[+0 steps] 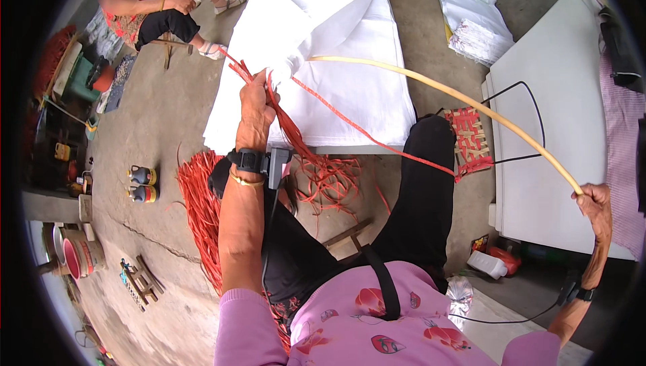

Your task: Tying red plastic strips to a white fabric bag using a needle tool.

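Observation:
My left hand (pixel 256 102) is closed around a bundle of red plastic strips (pixel 288 129), right beside a gathered bunch of white cloth-like sheet (pixel 286 63). Under it lies a stack of flat white sheets (pixel 367 120) on a low table. Far out to the right, my right hand (pixel 595 206) grips the end of a long, smooth, pale yellow rod (pixel 464 96). The rod looks curved, and its other end meets the gathered sheet. One red strip (pixel 356 121) runs from the bunch across the stack toward my right knee.
Long red strips (pixel 200 204) hang by my left leg, with tangled ones (pixel 326 181) under the table. A stool with a red woven seat (pixel 469 138) stands at right, before a white cabinet (pixel 558 117). A seated person (pixel 158 9) is at far left; two jugs (pixel 142 184) stand on the floor.

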{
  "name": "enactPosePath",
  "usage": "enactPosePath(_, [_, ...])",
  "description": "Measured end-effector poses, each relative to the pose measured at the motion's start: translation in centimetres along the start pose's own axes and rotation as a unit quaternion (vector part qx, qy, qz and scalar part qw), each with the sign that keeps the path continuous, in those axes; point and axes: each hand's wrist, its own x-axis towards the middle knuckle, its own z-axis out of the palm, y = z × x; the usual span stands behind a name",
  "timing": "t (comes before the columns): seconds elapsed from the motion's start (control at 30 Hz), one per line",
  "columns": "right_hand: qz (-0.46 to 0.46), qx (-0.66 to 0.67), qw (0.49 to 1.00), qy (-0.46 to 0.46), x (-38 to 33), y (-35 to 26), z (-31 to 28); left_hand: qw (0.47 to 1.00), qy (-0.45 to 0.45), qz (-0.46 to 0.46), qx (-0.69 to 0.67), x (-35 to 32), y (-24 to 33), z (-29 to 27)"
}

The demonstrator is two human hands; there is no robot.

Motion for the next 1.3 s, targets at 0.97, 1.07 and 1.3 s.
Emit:
enactPosePath(0.97, [0.159,-0.09,0.953,0.24,4.6,22.1,26.1,0.971,-0.181,-0.154,-0.019,-3.8,-1.5,2.8])
enactPosePath(1.07, [0.132,-0.066,0.934,0.327,6.9,17.8,23.4,0.969,-0.174,-0.168,-0.055,-3.5,-2.1,2.3])
enactPosePath(1.3, [-0.048,0.299,0.952,0.033,13.4,-11.4,23.8,0.983,-0.128,-0.113,-0.072,-3.5,-1.0,1.2])
